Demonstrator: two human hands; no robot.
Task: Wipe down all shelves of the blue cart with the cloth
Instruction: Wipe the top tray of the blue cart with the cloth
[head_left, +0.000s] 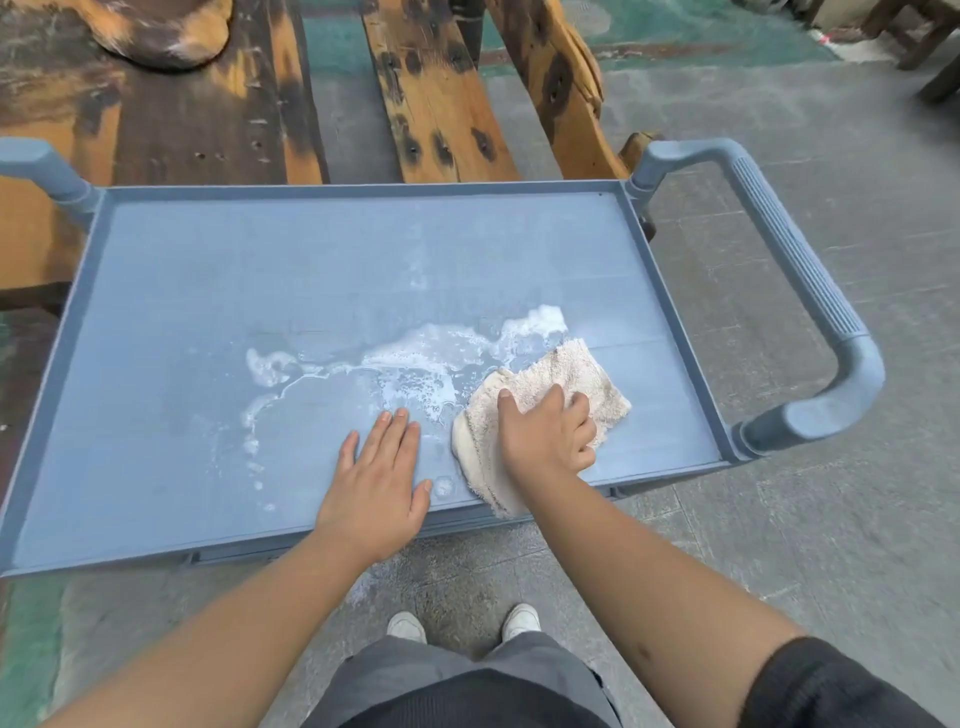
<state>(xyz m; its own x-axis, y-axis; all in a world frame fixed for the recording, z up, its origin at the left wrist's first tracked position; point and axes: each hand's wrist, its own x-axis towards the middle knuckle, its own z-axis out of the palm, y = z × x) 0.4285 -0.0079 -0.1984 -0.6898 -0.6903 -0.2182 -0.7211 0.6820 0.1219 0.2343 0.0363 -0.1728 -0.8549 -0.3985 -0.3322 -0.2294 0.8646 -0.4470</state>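
The blue cart's top shelf fills the middle of the head view, with a raised rim all round. A white soapy smear spreads across its centre. A cream terry cloth lies on the shelf at the near right, one corner hanging over the front rim. My right hand presses down on the cloth with fingers curled into it. My left hand rests flat on the bare shelf just left of the cloth, fingers apart, holding nothing. The lower shelves are hidden under the top one.
The cart's ribbed blue handle loops out on the right; another handle end shows at the far left. Scorched wooden planks lie beyond the cart. Grey concrete floor surrounds it, with my shoes below the front rim.
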